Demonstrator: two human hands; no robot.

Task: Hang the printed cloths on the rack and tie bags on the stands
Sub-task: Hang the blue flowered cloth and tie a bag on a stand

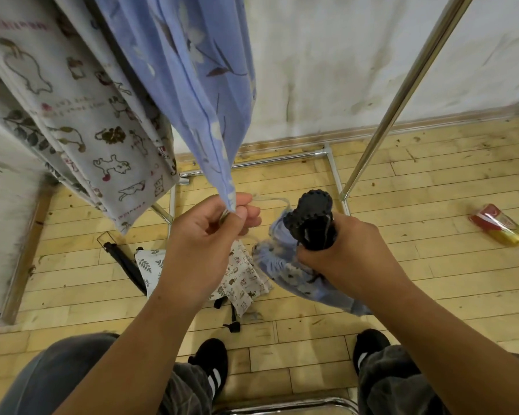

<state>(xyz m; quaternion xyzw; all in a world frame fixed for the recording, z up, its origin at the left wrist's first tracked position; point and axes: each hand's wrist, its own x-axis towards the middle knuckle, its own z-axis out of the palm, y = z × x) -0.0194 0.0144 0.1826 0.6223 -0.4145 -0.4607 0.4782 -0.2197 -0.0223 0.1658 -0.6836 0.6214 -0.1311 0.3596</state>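
Note:
A blue flowered cloth (pixel 192 70) hangs from the rack, its lower corner pinched in my left hand (pixel 210 232) together with a thin drawstring (pixel 270 200). My right hand (pixel 342 253) grips a black folded stand (pixel 313 217) with a blue printed bag (pixel 285 265) gathered round it; the string runs between both hands. A white cloth with animal prints (pixel 81 121) hangs at the left. On the floor below lie a white printed bag (pixel 240 280) and another black stand (pixel 123 262).
The rack's steel upright (pixel 408 85) slants up at the right, its base bars (pixel 282 158) lying on the wooden floor by the white wall. A red and yellow plastic packet (pixel 501 224) lies on the floor at right. A chrome tube (pixel 285 405) shows between my shoes.

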